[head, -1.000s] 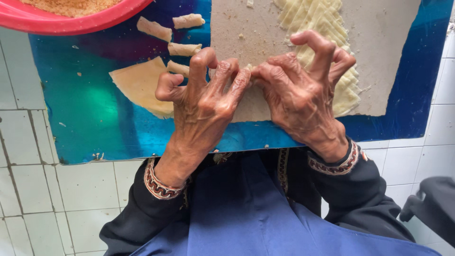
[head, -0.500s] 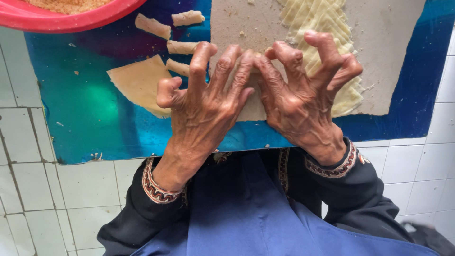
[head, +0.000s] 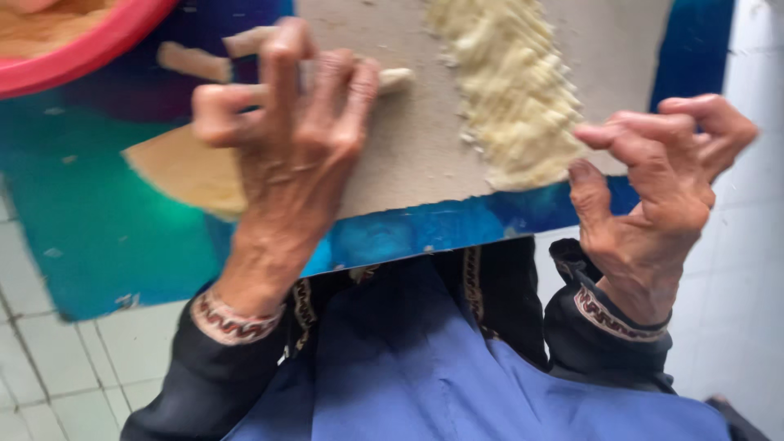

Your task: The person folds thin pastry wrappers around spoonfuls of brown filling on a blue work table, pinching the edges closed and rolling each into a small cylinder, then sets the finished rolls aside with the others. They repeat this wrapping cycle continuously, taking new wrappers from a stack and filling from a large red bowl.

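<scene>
- Head view: the person is sitting over a blue-green mat (head: 90, 220) spread on the white tiled floor (head: 57, 359), with a grey board (head: 408, 139) lying across it.
- The left hand (head: 286, 155) is pressing down on the near left part of the board, its fingers (head: 282, 61) spread and bent. A pale dough strip (head: 392, 79) is showing past the fingertips, so I judge it is being rolled under them. The hand is not closing around anything.
- The right hand (head: 661, 188) is hovering off the right end of the board, fingers curled loosely and gripping nothing. It is sitting just beside the shaped dough pile (head: 514, 98).
- That pile of ridged yellow pieces is lying in a band down the right half of the board, so a fair share of shaping looks done.
- What looks left: a flat dough sheet (head: 180, 171) is resting on the mat, partly hidden by the left hand, and cut dough strips (head: 192, 61) are waiting beyond it.
- A pink bowl (head: 98, 49) is standing at the far left corner, holding something tan; I cannot tell what.
- The frame is blurring, so finer details are not showing.
</scene>
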`<control>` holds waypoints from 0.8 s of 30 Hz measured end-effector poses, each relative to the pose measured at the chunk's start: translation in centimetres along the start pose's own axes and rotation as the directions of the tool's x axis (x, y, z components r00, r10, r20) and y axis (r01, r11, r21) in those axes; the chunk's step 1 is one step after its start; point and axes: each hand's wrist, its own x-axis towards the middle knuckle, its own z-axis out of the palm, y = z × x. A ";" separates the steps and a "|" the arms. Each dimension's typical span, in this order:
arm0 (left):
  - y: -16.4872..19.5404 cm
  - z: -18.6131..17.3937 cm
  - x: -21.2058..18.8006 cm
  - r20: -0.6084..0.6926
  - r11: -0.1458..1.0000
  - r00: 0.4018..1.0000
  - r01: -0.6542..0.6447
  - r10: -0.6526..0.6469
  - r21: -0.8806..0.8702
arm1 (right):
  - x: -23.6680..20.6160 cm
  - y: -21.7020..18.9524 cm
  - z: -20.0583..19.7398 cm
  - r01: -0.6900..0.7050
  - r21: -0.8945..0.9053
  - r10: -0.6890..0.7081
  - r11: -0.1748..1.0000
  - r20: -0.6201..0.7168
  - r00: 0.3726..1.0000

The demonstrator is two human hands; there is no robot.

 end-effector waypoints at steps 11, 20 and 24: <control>-0.4 -4.6 0.5 -0.136 0.946 0.958 0.214 -0.252 -0.244 | 0.1 2.0 1.3 0.284 -0.042 -0.282 0.958 0.037 0.959; 6.8 -7.1 1.7 -0.153 0.827 0.978 -0.199 0.138 -0.525 | 0.3 0.5 1.9 0.275 -0.104 -0.268 0.956 0.070 0.961; 7.5 -6.2 1.8 -0.158 0.786 0.983 -0.172 0.096 -0.594 | 0.2 0.4 2.4 0.340 -0.117 -0.338 0.933 0.035 0.940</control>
